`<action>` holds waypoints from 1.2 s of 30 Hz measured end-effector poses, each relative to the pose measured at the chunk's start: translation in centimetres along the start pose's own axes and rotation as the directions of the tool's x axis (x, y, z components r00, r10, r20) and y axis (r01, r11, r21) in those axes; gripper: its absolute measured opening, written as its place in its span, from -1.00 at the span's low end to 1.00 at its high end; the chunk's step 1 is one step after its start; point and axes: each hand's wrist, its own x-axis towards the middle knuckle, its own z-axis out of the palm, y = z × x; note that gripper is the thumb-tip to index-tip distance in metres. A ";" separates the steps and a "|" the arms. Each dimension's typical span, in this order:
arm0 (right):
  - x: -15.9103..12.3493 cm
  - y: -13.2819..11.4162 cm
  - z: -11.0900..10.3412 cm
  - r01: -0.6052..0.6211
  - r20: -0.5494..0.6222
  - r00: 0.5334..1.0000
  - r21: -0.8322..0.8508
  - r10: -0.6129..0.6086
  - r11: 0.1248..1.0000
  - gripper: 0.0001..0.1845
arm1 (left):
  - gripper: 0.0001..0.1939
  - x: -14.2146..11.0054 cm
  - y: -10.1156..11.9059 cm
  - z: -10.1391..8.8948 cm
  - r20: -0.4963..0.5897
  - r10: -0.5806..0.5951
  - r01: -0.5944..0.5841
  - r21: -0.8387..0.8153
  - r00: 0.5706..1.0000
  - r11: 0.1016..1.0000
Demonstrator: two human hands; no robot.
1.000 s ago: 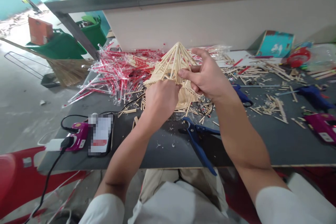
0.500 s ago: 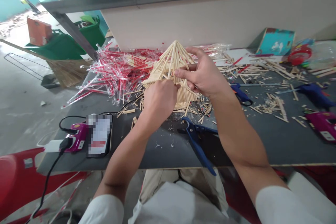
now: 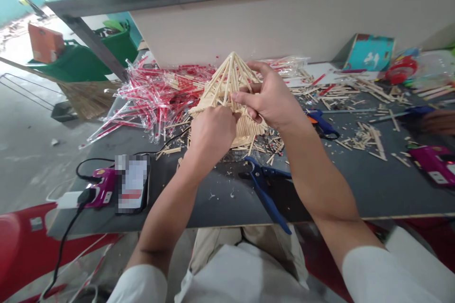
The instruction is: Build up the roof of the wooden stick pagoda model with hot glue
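A small house model of pale wooden sticks (image 3: 231,75) stands on the dark table in front of me, its pointed roof frame rising to a peak. My right hand (image 3: 268,97) grips the right side of the roof, thumb at the front and fingers behind the sticks. Closed at the front lower edge of the roof is my left hand (image 3: 215,130); its fingertips are turned away, so what they pinch is hidden. Below the model, blue-handled cutters (image 3: 265,189) lie on the table, their handles reaching its front edge.
Red-and-clear plastic wrappers (image 3: 152,99) heap at the left back. A phone (image 3: 133,184) and purple power strip (image 3: 103,187) lie front left. Right are stick offcuts (image 3: 369,139), a blue glue gun (image 3: 322,125), another purple strip (image 3: 432,163) and another person's hand (image 3: 441,120).
My view has shifted slightly. Another person's hand has come in at the right edge, onto the far-right blue glue gun. My own hands keep nearly the same hold on the model.
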 end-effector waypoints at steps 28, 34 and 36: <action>-0.3 -0.5 0.3 0.001 -0.019 1.000 -0.011 -0.002 1.000 -0.12 | -0.63 -0.2 0.1 0.0 -0.038 0.023 -0.021 0.030 0.999 0.999; -0.3 -0.6 0.3 0.007 -0.006 1.000 -0.031 -0.007 1.000 -0.18 | -0.61 -0.2 0.0 0.2 -0.033 0.037 -0.035 0.059 0.999 0.998; -0.2 -0.5 0.3 0.003 -0.011 1.000 -0.025 -0.004 1.000 -0.18 | -0.61 -0.3 -0.1 0.2 -0.030 0.029 -0.027 0.059 0.999 0.998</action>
